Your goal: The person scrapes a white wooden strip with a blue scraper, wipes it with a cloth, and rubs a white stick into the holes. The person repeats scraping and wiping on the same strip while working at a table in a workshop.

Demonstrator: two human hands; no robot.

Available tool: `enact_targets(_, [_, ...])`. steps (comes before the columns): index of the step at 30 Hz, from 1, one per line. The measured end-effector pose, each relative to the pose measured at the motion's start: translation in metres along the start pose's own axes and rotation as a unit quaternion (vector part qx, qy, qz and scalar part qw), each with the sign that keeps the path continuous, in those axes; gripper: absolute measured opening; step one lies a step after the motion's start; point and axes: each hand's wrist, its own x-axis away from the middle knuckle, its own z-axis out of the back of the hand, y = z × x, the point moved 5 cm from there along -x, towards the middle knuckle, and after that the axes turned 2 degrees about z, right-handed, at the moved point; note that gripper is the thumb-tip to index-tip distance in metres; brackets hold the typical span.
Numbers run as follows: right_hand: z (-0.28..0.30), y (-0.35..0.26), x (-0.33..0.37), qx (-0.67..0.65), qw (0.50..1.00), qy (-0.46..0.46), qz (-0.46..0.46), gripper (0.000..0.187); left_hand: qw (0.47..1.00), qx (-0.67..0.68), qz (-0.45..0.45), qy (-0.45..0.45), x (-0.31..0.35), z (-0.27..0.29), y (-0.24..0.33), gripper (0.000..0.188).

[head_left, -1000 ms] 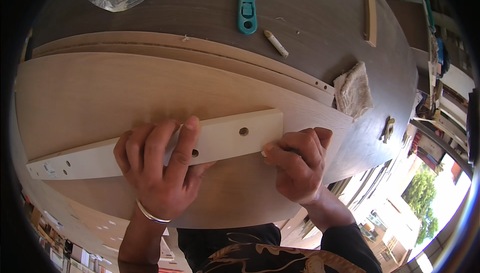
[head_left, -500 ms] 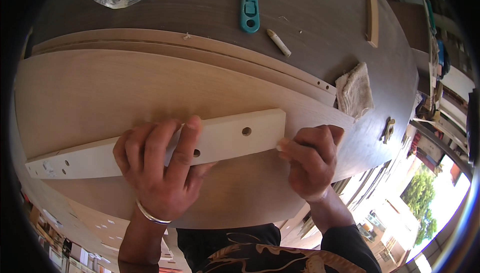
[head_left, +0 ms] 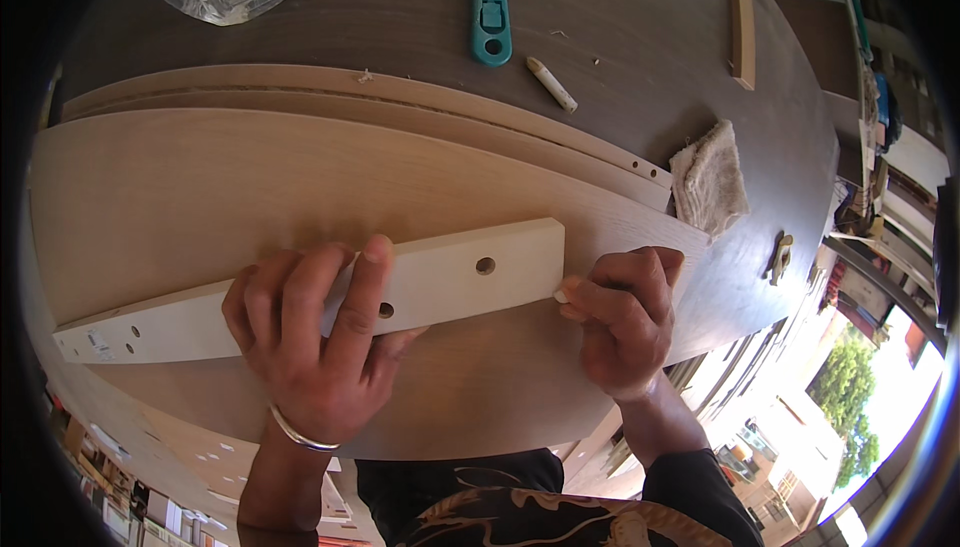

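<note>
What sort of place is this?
Probably a woodworking shop: the left hand holds a pale wooden bar with round holes over a broad wooden panel, and a teal tool lies on the dark tabletop.

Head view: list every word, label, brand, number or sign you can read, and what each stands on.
No text is readable.
Small label-like patch at the left end of the pale wooden bar: too small and blurred to read.
</note>
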Motion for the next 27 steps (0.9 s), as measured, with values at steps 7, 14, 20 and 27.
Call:
enact_targets(7, [-0.006, -0.008, -0.010, 0.011, 0.998, -0.040, 0.037, 0.034, 1.000, -0.002, 0.000, 0.006, 0.002, -0.001, -0.001, 0.064])
enact_targets(14, [-0.015, -0.020, -0.014, 0.018, 0.997, -0.046, 0.057, 0.032, 0.999, -0.022, 0.008, 0.035, 0.005, -0.007, -0.003, 0.049])
enact_targets(20, [-0.011, -0.018, -0.015, 0.027, 0.999, -0.008, 0.025, 0.033, 1.000, -0.009, 0.009, 0.027, 0.003, -0.003, -0.002, 0.054])
enact_targets(27, [-0.012, -0.019, -0.015, 0.031, 0.997, -0.041, 0.050, 0.035, 1.000, 0.002, -0.010, 0.009, 0.000, 0.000, -0.001, 0.065])
